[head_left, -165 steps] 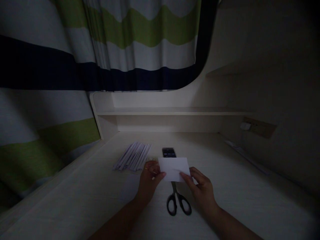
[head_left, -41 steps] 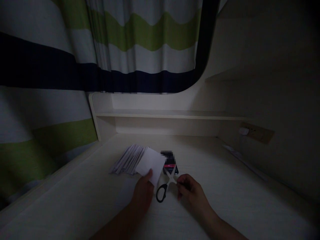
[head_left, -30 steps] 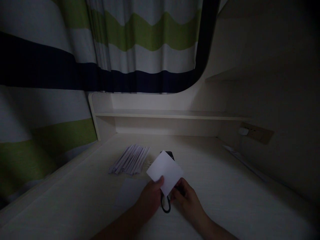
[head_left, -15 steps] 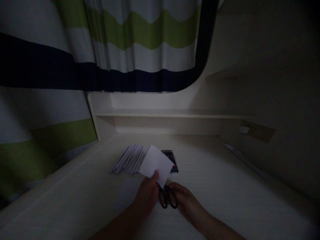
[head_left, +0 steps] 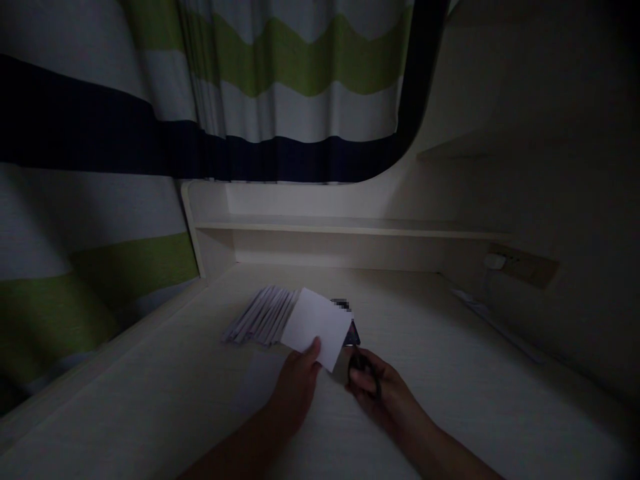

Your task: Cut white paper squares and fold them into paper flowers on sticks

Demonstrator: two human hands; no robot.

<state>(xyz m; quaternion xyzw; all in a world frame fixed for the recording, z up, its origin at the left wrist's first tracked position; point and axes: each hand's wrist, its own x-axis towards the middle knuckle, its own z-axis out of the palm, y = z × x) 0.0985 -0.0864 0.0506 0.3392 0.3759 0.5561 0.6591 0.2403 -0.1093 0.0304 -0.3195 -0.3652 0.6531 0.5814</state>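
Observation:
A white sheet of paper [head_left: 320,327] is pinched in my left hand [head_left: 299,381], thumb on top near its lower edge. My right hand [head_left: 385,393] grips black-handled scissors [head_left: 359,363], its fingers around the handle loops. The scissors are just right of the paper and apart from it; their blades are hard to make out in the dim light. Behind the paper, partly covered, lies a dark phone [head_left: 353,333]. To the left of the paper rests a fanned row of folded white papers [head_left: 263,313].
On the pale desk [head_left: 475,387], another flat white sheet [head_left: 261,377] lies left of my left forearm. A low shelf [head_left: 345,227] runs along the back under a striped curtain [head_left: 310,67]. A socket with a white plug [head_left: 495,261] is on the right wall.
My right hand has moved right with the scissors, away from the paper's lower corner, and its fingers are now around the loops. The paper has shifted slightly right in view.

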